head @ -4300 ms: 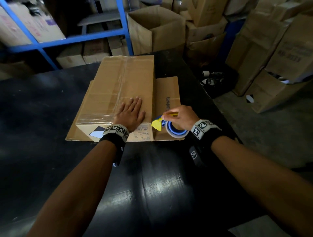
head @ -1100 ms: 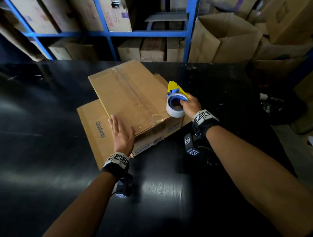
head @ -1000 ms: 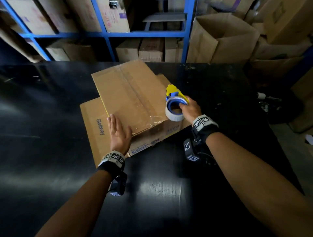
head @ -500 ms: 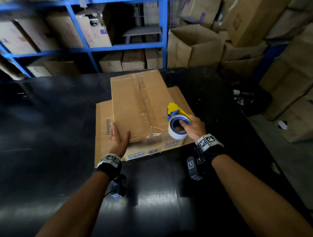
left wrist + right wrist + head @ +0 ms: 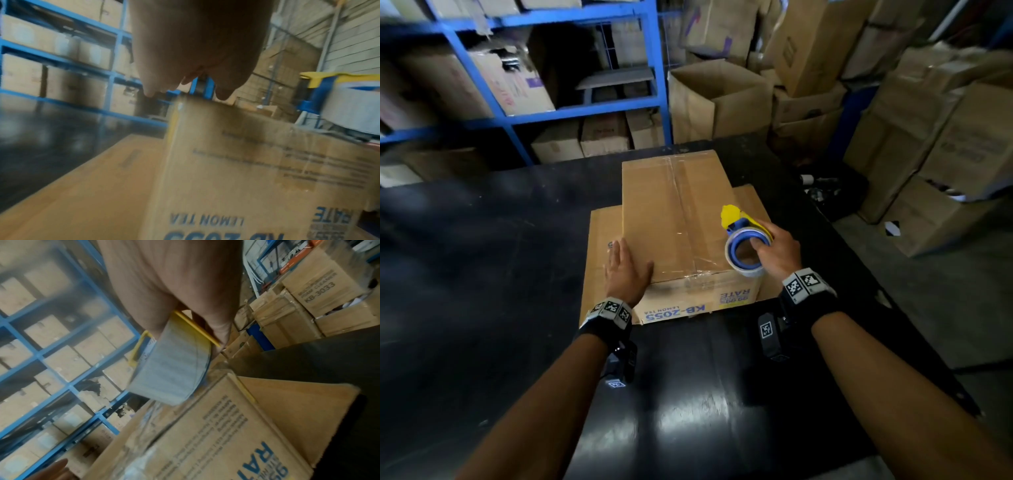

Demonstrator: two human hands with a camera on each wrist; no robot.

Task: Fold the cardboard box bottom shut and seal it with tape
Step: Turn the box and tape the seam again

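Observation:
A brown cardboard box [image 5: 674,219] lies bottom-up on the black table [image 5: 482,274], its flaps folded shut with clear tape along the middle seam and over the near edge. Its loose flaps [image 5: 599,260] splay flat on the table on both sides. My left hand [image 5: 625,270] lies flat with straight fingers on the box's near left corner [image 5: 205,110]. My right hand [image 5: 774,250] grips a yellow and blue tape dispenser [image 5: 744,245] with its tape roll [image 5: 170,373], held just above the box's near right corner.
Blue metal shelving [image 5: 551,109] with cartons stands behind the table. An open carton [image 5: 719,99] and stacked boxes [image 5: 928,137] crowd the back right. The floor [image 5: 928,308] drops away past the table's right edge.
The box has been turned clockwise until its short printed side faces me. My left hand stayed on its near left corner and the right hand kept the dispenser over the near right corner.

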